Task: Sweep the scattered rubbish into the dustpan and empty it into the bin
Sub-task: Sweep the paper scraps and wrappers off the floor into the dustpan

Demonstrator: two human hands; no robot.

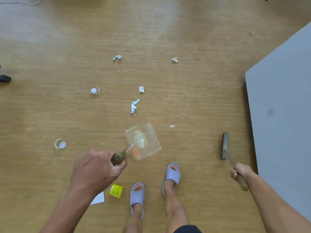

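The left hand (96, 167) grips the clear plastic dustpan (143, 141) by its handle. The right hand (240, 171) clasps the grey hand brush (225, 146) at three o'clock. Crumpled paper scraps (134, 106) lie at twelve.

No text can be read anywhere. The clear dustpan (143, 142), below the frame's centre, carries a white and yellow sticker (141, 138) whose print is too small to make out. The yellow carton (116, 191) at the bottom shows only two dark dots.
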